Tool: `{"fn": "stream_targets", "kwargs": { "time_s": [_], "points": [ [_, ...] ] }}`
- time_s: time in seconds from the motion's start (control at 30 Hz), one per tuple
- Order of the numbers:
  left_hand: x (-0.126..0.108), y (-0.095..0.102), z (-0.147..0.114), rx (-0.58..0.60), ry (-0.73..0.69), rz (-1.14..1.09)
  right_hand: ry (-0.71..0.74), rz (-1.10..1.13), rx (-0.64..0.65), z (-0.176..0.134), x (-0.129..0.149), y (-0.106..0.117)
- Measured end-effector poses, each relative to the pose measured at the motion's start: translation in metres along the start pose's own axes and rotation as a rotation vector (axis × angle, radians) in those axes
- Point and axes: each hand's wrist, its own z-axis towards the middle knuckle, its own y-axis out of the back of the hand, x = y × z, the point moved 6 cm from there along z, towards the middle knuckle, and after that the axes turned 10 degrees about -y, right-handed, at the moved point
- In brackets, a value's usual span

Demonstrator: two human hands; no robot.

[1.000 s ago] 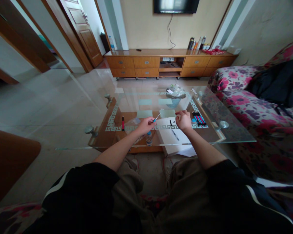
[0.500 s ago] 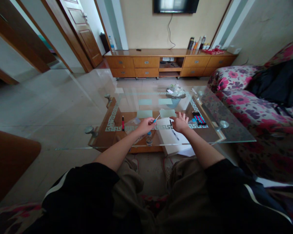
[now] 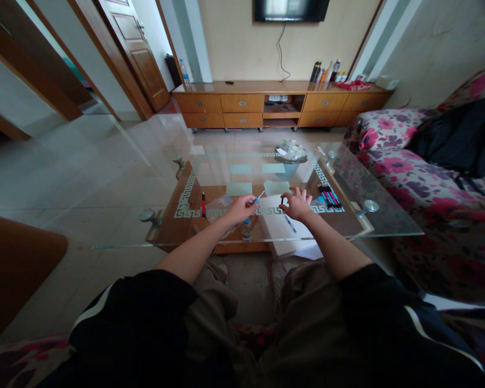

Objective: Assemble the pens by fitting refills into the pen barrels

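Over the glass coffee table (image 3: 121,226), my left hand (image 3: 243,208) is closed on a slim pen (image 3: 257,200) with a blue body and a pale tip that points up and right. My right hand (image 3: 298,203) pinches a small black piece (image 3: 283,201), which looks like a pen cap, between thumb and forefinger. The two hands are apart. Several pens (image 3: 330,196) in black, blue and pink lie side by side to the right of my right hand. One red-and-black pen (image 3: 203,205) lies to the left of my left hand.
Below the glass are a white box (image 3: 275,229) and a small bottle (image 3: 247,230). A blue pen (image 3: 290,223) shows over the box. Beyond stands a filled waste basket (image 3: 288,171). A floral sofa (image 3: 392,161) is at the right, a wooden cabinet (image 3: 242,102) along the wall.
The fingers of my right hand have shifted slightly and now curve round the small black piece, which has risen a little. My left hand and its pen stay almost still.
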Motion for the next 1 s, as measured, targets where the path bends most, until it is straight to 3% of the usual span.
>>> {"fn": "stream_targets", "kwargs": {
  "time_s": [0.2,0.43,0.53,1.0],
  "points": [
    [-0.001,0.001,0.0,0.003,-0.011,0.016,0.069,0.183,-0.096,0.002,0.005,0.01],
    [-0.002,0.001,0.001,0.003,-0.01,0.03,-0.083,0.95,0.013,0.012,0.003,0.004],
    [-0.002,0.002,0.001,-0.001,-0.015,0.096,-0.165,1.178,0.089,0.012,0.005,-0.002],
    [0.0,0.004,0.001,0.047,-0.078,0.306,-0.212,1.263,0.007,0.007,0.004,0.008]
  ]
}}
